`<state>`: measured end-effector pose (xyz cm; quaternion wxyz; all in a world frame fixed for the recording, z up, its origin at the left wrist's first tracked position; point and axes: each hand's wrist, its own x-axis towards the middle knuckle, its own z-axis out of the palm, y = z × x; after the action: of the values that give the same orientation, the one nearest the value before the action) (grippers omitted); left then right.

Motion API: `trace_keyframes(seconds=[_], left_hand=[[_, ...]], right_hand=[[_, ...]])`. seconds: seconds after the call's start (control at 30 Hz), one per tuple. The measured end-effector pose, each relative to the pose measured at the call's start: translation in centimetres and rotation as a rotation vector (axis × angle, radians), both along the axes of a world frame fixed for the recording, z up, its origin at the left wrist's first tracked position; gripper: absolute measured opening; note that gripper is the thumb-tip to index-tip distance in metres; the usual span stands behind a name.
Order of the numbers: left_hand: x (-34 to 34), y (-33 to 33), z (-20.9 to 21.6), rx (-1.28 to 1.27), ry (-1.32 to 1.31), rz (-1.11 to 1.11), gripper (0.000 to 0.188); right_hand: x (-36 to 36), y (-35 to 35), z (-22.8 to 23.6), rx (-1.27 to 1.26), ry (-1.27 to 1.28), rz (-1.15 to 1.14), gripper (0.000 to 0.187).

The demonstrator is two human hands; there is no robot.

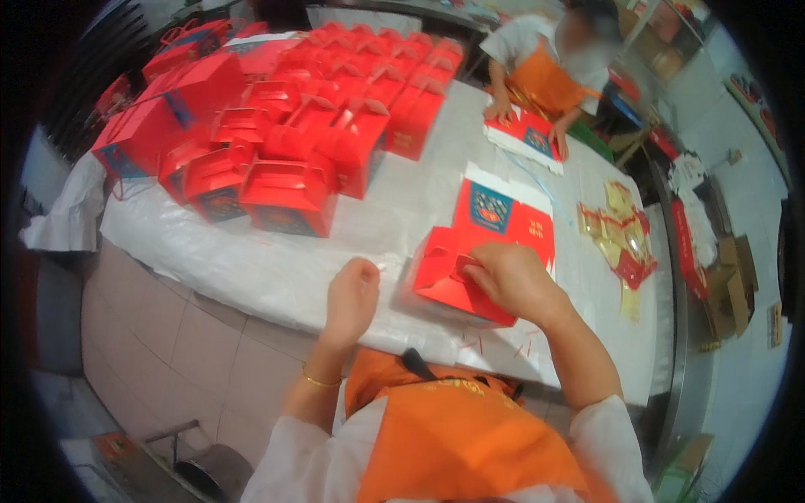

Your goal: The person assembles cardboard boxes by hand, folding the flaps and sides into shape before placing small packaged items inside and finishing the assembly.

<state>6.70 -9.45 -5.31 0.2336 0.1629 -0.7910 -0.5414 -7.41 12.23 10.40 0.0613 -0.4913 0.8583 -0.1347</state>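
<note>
My right hand (513,281) is closed on the top handle of a red gift box (444,272), which stands at the table's near edge. The box is folded into shape, with a blue panel low on its side. My left hand (354,293) is held in the air to the left of that box, apart from it. Its fingers are curled in, and nothing shows in them. Right behind the box lies a flat red cardboard box blank (532,226) with a blue printed square and white edges.
Many folded red gift boxes (289,189) crowd the left and back of the white-covered table (235,260). Larger red bags (151,126) stand at far left. Yellow-and-red packets (620,235) lie at right. Across the table, a person in an orange apron handles another flat red blank (528,132).
</note>
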Motion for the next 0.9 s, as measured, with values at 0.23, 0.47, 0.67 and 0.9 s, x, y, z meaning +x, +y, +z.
trace_keyframes(seconds=[0.23,0.47,0.67,0.9], left_hand=[[3.2,-2.4,-3.6,-0.643,-0.099,0.276,0.051],[4.4,-2.4,-6.8,-0.608,-0.051,0.275,0.046],[4.0,-2.7,-7.1,-0.629,-0.024,0.289,0.047],[3.8,-2.6,-7.1,-0.601,-0.07,0.28,0.041]], right_hand=[[-4.8,-4.9,-1.0,0.064,0.145,0.181,0.014],[-11.4,-11.0,0.0,0.062,0.359,0.381,0.01],[-16.4,-17.1,-0.2,0.05,0.559,0.572,0.021],[-16.7,-15.8,-5.5,-0.604,0.191,0.092,0.05]])
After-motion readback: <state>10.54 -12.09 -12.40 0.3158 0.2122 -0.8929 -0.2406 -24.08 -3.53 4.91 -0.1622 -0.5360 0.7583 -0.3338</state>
